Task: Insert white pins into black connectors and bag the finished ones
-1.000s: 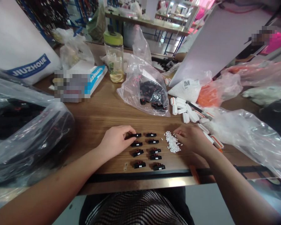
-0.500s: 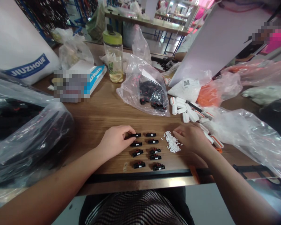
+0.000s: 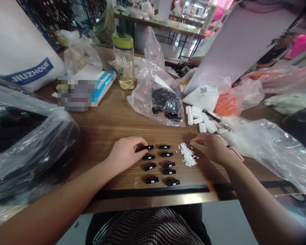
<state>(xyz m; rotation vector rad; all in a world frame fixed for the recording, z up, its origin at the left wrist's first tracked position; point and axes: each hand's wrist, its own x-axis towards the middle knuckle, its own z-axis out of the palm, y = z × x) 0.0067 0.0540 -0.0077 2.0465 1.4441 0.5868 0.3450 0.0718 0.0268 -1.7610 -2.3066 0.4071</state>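
Thumb and fingers of my left hand point(image 3: 126, 151) pinch a black connector point(image 3: 150, 147) at the far end of the left of two rows on the brown tabletop point(image 3: 104, 124). The fingertips of my right hand point(image 3: 210, 148) sit close together beside the far right edge of a white pin pile point(image 3: 187, 155); I cannot tell whether they grip one. Beyond, a clear plastic bag point(image 3: 140, 93) holds black parts point(image 3: 165, 98).
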